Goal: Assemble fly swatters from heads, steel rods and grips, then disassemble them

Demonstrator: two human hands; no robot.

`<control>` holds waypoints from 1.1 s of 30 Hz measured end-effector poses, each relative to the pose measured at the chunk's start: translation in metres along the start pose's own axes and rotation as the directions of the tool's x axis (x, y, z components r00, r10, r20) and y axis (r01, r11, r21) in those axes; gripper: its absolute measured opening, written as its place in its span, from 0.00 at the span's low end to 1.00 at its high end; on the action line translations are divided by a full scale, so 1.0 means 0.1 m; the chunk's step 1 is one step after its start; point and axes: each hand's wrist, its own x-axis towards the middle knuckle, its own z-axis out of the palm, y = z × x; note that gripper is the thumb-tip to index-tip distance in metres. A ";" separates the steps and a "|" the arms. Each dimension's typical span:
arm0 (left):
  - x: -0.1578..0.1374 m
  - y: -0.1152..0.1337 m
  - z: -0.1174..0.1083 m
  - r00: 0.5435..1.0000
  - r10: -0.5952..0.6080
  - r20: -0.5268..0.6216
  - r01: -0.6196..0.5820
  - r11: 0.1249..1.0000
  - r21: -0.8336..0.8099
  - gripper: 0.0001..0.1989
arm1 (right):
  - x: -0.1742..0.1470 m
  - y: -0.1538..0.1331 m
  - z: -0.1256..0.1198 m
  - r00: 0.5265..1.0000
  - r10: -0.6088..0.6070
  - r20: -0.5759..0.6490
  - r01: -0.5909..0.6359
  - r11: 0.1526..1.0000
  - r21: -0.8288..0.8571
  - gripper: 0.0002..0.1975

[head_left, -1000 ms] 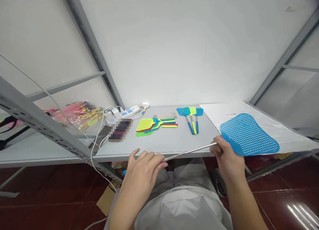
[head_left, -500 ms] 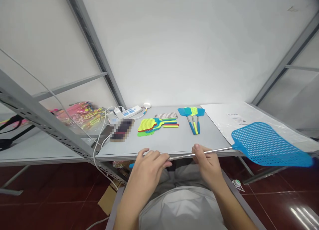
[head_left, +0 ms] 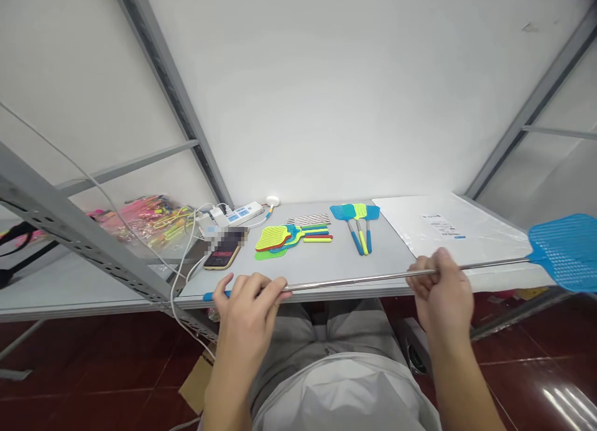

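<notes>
A blue fly swatter point(head_left: 566, 252) with a long metal rod is stretched sideways above the table's front edge. My left hand point(head_left: 252, 303) is closed around its handle end, where a blue grip tip pokes out to the left. Farther right, my right hand point(head_left: 445, 288) grips the rod, with the blue mesh head beyond it. On the table lie three assembled swatters point(head_left: 361, 226), side by side. Left of them is a pile of loose swatter heads point(head_left: 275, 238) in yellow, red, blue and green, with coloured handles point(head_left: 318, 235) and metal rods point(head_left: 308, 219) beside it.
A white plastic mailer point(head_left: 448, 226) lies at the right of the table. At the left are a phone point(head_left: 226, 250), a power strip point(head_left: 245, 213) and a white cable point(head_left: 175, 294). Bagged colourful items point(head_left: 149, 216) sit behind the grey shelf post point(head_left: 93, 232).
My hands have moved apart: the left went left, the right went right along with the swatter head. More of the metal rod now shows between them.
</notes>
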 end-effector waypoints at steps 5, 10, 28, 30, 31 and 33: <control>-0.02 0.41 0.19 0.960 -0.079 -0.267 0.083 0.997 0.002 0.10 | -0.30 0.30 0.26 0.989 0.099 0.111 -0.097 0.995 -0.016 0.25; -0.09 0.63 0.49 0.683 -0.520 -0.514 0.185 0.803 -0.566 0.13 | -0.35 0.34 0.30 0.994 0.100 0.041 -0.102 0.993 0.055 0.24; 0.01 0.07 0.15 0.563 -0.827 -0.009 -0.138 -0.083 -0.987 0.15 | -0.12 0.15 0.09 0.988 0.132 0.083 -0.129 0.991 -0.038 0.23; 0.03 0.01 0.07 0.533 -0.846 0.010 -0.186 -0.128 -0.974 0.15 | -0.04 0.05 0.02 0.991 0.107 0.081 -0.102 0.993 -0.062 0.23; 0.04 0.02 0.04 0.531 -0.847 0.021 -0.195 -0.146 -0.970 0.15 | -0.02 0.02 -0.02 0.992 0.101 0.078 -0.096 0.993 -0.072 0.23; 0.05 0.09 0.03 0.546 -0.837 0.032 -0.181 -0.156 -0.971 0.15 | 0.02 -0.02 -0.09 0.993 0.101 0.060 -0.096 0.992 -0.082 0.23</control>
